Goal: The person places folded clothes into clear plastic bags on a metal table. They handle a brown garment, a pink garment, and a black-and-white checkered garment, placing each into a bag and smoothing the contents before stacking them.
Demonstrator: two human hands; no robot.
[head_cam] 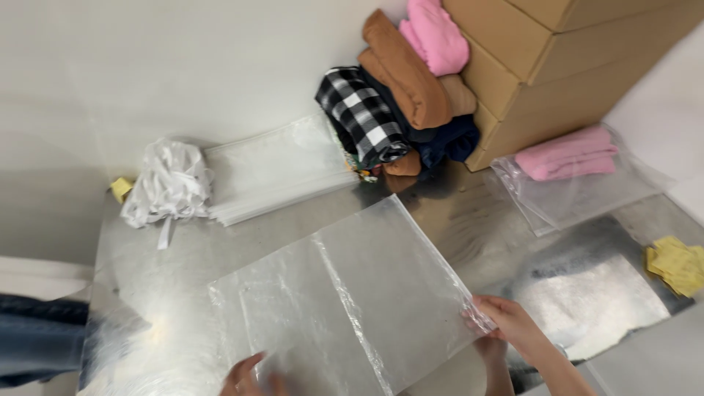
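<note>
**Clear poly bag, flat on tabletop – two-hand hold**

- Item: clear plastic bag [352,293], lying flat near centre of shiny tabletop [469,213].
- Right hand [510,319]: fingers pinched on bag's right corner/edge.
- Left hand [253,378]: partly out of frame at near edge, resting on bag; grip can't tell.
- Far side: stack of spare bags [275,172], white bundle [169,183], folded clothes pile [400,95], cardboard boxes [543,66]. Right: bagged pink garment [568,154], yellow slips [675,264].
- Handling: likely best kept taut btwn hands, edge flat, film w/o creases.
</note>
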